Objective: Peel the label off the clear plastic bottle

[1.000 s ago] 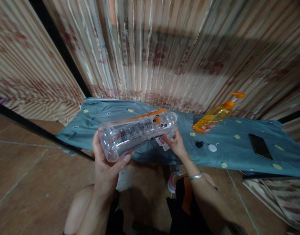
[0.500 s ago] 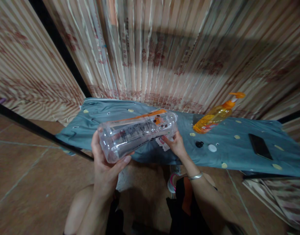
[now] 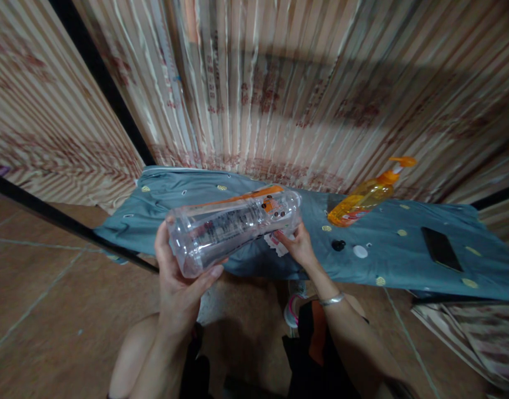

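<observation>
A large clear plastic bottle (image 3: 233,230) with an orange and black printed label lies tilted across both my hands, above the cloth-covered surface. My left hand (image 3: 182,277) wraps round its near left end, thumb underneath. At the other end, my right hand (image 3: 296,241) grips the lower side, fingers partly hidden behind the bottle. A crumpled whitish piece (image 3: 276,244), perhaps part of the label or a wrapper, shows by my right thumb. To the right stand a pump bottle (image 3: 360,202) of orange liquid, a small black object (image 3: 338,245) and a white cap (image 3: 360,251).
The narrow surface is covered by a blue-green cloth (image 3: 404,260) with yellow motifs. A dark phone (image 3: 441,248) lies at its right. Behind hangs a striped curtain (image 3: 279,83); a black pole (image 3: 100,83) rises at the left. Brown tiled floor (image 3: 38,299) lies below.
</observation>
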### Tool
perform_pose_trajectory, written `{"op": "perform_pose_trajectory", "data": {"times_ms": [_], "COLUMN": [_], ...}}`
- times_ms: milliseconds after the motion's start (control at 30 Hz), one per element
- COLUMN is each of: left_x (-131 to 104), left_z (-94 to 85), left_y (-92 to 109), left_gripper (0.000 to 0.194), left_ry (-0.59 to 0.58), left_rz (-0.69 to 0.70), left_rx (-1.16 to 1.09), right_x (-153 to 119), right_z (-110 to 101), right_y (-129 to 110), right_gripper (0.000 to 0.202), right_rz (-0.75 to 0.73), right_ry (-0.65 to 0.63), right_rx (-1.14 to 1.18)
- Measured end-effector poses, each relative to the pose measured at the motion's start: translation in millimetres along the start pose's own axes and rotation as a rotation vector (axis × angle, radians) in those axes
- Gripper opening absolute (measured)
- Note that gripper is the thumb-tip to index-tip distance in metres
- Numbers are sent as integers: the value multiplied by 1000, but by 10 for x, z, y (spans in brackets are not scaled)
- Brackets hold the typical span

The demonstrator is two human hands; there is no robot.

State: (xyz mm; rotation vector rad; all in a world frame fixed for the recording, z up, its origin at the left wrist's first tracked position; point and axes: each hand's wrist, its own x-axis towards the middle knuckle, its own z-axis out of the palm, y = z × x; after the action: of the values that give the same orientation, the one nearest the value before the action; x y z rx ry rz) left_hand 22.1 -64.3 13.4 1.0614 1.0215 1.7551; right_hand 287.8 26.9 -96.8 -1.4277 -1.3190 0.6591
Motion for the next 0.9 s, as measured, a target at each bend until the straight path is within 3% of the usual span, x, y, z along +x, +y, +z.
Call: {"op": "perform_pose_trajectory", "data": {"times_ms": [333,900], "left_x": [-26,-30], "left_z": [44,50], "left_y": [59,68], "left_gripper": [100,102], "left_ry": [19,23], "left_rz": [-101,-106], "left_rx": [-90,-53], "right_x": [2,6], "right_z": [-1,8], "right_y": [7,38], "right_gripper": [65,65], "right_rz": [10,5], "right_ry": [-4,0], "right_rx": [2,7]}}
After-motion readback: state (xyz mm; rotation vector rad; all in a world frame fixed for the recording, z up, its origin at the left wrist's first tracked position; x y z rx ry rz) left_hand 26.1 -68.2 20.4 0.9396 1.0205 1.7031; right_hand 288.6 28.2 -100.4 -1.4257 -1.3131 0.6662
